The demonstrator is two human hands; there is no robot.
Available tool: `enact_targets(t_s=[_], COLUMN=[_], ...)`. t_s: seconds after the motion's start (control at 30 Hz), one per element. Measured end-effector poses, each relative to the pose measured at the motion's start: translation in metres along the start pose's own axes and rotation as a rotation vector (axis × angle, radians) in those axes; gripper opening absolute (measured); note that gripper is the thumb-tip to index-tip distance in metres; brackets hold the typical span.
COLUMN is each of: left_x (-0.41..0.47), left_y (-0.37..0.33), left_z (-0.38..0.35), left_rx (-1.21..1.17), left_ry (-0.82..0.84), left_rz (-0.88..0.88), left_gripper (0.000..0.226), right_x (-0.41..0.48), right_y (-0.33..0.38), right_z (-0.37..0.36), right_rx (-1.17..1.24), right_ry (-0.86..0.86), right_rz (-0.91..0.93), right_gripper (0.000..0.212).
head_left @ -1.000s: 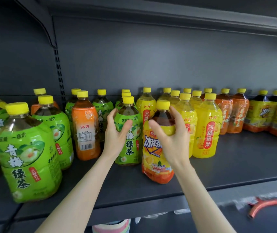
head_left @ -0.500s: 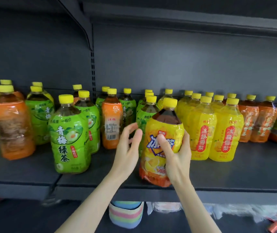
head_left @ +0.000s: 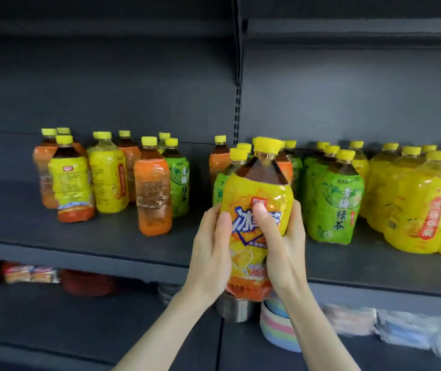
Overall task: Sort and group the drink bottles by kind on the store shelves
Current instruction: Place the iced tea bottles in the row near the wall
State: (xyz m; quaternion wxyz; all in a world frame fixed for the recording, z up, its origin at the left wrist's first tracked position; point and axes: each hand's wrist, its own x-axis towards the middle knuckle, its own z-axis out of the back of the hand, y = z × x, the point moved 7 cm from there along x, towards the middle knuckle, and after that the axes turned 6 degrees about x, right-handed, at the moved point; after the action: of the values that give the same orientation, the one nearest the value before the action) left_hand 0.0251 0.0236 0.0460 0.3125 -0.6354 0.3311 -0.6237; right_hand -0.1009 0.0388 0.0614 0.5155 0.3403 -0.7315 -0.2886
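An iced tea bottle (head_left: 256,188) with a yellow label, orange base and yellow cap is lifted off the dark shelf (head_left: 133,247), in front of its edge. My left hand (head_left: 211,253) grips its left side and my right hand (head_left: 280,236) grips its right side, thumb across the label. On the shelf to the left stand another iced tea bottle (head_left: 70,180), a yellow pear drink bottle (head_left: 108,178), orange bottles (head_left: 153,191) and a green tea bottle (head_left: 177,180). To the right stand green tea bottles (head_left: 334,202) and yellow pear drink bottles (head_left: 417,204).
A vertical slotted upright (head_left: 238,113) splits the shelf back into two bays. An upper shelf (head_left: 347,30) hangs overhead. On the lower shelf lie a pastel striped bowl stack (head_left: 278,330), a metal container (head_left: 236,309), red items (head_left: 85,282) and wrapped packets (head_left: 401,328).
The iced tea bottle has been lifted off the shelf and carried left. My left hand, free before, now holds it too. The view has swung left, showing more bottles in the left bay.
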Motion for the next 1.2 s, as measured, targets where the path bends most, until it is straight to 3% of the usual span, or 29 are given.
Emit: enact_targets(t_s=[0.17, 0.43, 0.57, 0.67, 0.77, 0.83, 1.0, 1.2], left_x=[0.010, 0.044, 0.069, 0.081, 0.093, 0.108, 0.142, 0.149], left_y=[0.008, 0.034, 0.049, 0.067, 0.084, 0.097, 0.135, 0.140], left_z=[0.092, 0.178, 0.232, 0.278, 0.326, 0.355, 0.396, 0.409], left_rx=[0.068, 0.119, 0.327, 0.447, 0.620, 0.718, 0.405, 0.705], left_ry=[-0.024, 0.066, -0.133, -0.343, -0.559, -0.612, -0.342, -0.203], left_rz=[-0.001, 0.058, -0.038, -0.050, 0.013, 0.133, 0.288, 0.325], left_gripper=[0.056, 0.044, 0.030, 0.032, 0.063, 0.085, 0.113, 0.103], right_x=[-0.017, -0.006, 0.004, 0.010, 0.015, 0.017, 0.021, 0.023], right_y=[-0.035, -0.073, -0.097, -0.113, -0.128, -0.135, -0.149, -0.159], right_z=[-0.089, -0.159, -0.171, -0.185, -0.209, -0.221, -0.254, -0.274], right_rx=[0.035, -0.065, -0.095, -0.093, -0.082, -0.072, -0.075, -0.152], right_ry=[0.039, -0.124, -0.127, -0.101, -0.064, -0.053, -0.074, -0.160], right_rz=[-0.063, -0.037, -0.070, -0.085, -0.089, -0.085, -0.061, -0.020], right_gripper=[0.051, 0.065, 0.063, 0.061, 0.065, 0.068, 0.058, 0.051])
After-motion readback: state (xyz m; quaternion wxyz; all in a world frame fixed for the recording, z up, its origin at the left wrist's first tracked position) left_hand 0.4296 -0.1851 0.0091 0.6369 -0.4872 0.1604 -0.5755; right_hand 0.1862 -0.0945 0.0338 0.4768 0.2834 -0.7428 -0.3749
